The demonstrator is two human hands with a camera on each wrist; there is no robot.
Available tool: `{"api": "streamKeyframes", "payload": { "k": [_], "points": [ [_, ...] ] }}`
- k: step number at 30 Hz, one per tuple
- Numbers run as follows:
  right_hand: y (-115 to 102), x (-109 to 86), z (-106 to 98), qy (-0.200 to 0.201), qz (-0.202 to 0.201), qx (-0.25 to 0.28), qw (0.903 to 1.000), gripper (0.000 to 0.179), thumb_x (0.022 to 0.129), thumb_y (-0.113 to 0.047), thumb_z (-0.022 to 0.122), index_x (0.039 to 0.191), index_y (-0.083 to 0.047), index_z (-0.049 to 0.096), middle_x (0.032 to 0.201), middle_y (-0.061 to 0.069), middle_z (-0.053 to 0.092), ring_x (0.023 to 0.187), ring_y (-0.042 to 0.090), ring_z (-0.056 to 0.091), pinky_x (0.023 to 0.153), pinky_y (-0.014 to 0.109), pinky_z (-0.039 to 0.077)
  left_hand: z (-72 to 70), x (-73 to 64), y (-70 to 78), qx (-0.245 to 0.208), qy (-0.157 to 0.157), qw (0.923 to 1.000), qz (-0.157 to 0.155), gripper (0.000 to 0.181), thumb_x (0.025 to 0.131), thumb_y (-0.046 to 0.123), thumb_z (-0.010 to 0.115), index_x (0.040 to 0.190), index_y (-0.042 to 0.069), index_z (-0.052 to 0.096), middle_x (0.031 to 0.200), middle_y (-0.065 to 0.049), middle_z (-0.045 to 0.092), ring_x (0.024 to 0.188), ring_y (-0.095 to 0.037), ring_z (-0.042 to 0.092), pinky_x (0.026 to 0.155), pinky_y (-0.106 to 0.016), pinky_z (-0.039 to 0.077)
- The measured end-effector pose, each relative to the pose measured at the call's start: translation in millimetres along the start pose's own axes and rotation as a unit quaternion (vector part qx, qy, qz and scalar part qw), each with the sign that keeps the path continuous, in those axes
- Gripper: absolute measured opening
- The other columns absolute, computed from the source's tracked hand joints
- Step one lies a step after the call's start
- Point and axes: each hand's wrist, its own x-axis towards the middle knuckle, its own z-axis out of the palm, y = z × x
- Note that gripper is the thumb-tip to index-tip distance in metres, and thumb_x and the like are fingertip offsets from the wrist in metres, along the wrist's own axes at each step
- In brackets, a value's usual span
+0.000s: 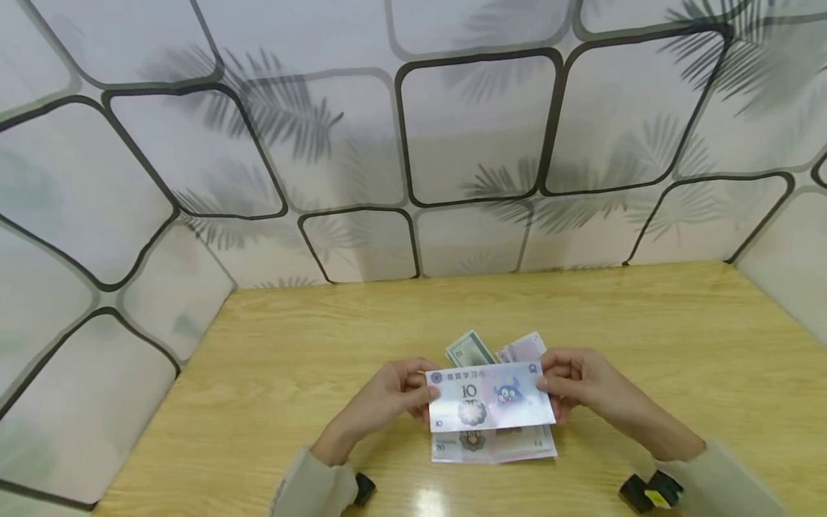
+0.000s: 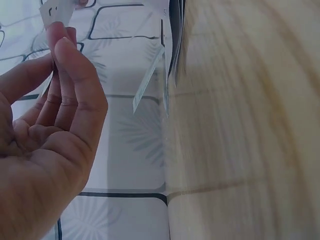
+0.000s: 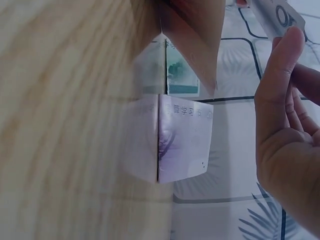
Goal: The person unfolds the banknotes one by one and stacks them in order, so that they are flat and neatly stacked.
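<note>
A pale purple 10 play banknote (image 1: 481, 398) with a blue cartoon figure is stretched flat between two hands. My left hand (image 1: 394, 393) pinches its left edge between thumb and fingers. At the opposite edge, my right hand (image 1: 581, 380) pinches it the same way. Both wrist views show the hands raised off the tabletop. Below the note lie other play banknotes, partly hidden by it: a 20 note (image 1: 452, 449) toward the front, a green note (image 1: 470, 350) at the back left and a purple note (image 1: 525, 348) at the back right. The purple note (image 3: 185, 142) stands bent up in the right wrist view.
The wood-grain table (image 1: 310, 330) extends around the notes. Behind it and at both sides rise pale panels (image 1: 478, 136) with dark rounded outlines and leaf prints. A black device (image 1: 649, 492) sits at the right sleeve, and another black piece (image 1: 365, 490) at the left.
</note>
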Motion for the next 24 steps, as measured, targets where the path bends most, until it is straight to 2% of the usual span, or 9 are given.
{"api": "streamKeyframes", "payload": {
  "k": [4,8,13,17,24],
  "points": [
    [-3.0,3.4,-0.4,-0.001,-0.005,-0.011,0.9999,0.021,0.103,-0.002,0.056,0.105,0.018,0.051,0.081,0.001,0.069,0.063,0.008,0.063,0.057,0.025,0.057,-0.2,0.0,0.6,0.015,-0.004,0.9998,0.007,0.032,0.1,-0.003,0.056,0.128,-0.016,0.054,0.103,-0.025,0.072,0.069,-0.01,0.063,0.063,-0.019,0.054],
    [-3.9,4.2,-1.2,-0.009,-0.004,-0.012,0.9999,0.024,0.103,-0.002,0.056,0.105,0.021,0.049,0.08,0.001,0.069,0.063,0.008,0.063,0.057,0.025,0.057,1.1,-0.3,0.0,0.018,-0.005,0.9998,0.01,0.034,0.097,-0.006,0.053,0.129,-0.017,0.051,0.101,-0.027,0.071,0.069,-0.011,0.062,0.063,-0.02,0.054],
    [-1.7,3.7,-1.7,-0.013,0.007,-0.014,0.9998,0.024,0.104,-0.003,0.054,0.105,0.02,0.049,0.076,0.001,0.067,0.063,0.01,0.064,0.056,0.028,0.058,2.5,-0.7,-0.9,0.026,-0.004,0.9996,0.011,0.037,0.096,-0.008,0.05,0.132,-0.016,0.049,0.097,-0.024,0.071,0.07,-0.013,0.062,0.064,-0.022,0.055],
    [0.8,2.5,-2.6,-0.012,0.015,-0.015,0.9997,0.025,0.104,-0.003,0.053,0.103,0.021,0.048,0.074,0.001,0.067,0.061,0.01,0.063,0.056,0.026,0.057,3.2,0.2,-0.9,0.034,0.009,0.9993,0.012,0.037,0.097,-0.007,0.053,0.133,-0.016,0.049,0.095,-0.02,0.071,0.071,-0.012,0.064,0.066,-0.025,0.057],
    [0.7,0.3,-5.2,-0.019,0.026,-0.03,0.999,0.022,0.103,-0.002,0.054,0.101,0.02,0.051,0.072,0.002,0.066,0.061,0.01,0.064,0.054,0.026,0.057,4.9,0.9,-0.6,0.042,0.023,0.9988,-0.009,0.031,0.095,-0.008,0.058,0.125,-0.016,0.054,0.088,-0.017,0.072,0.068,-0.011,0.065,0.066,-0.029,0.059]
  ]
}}
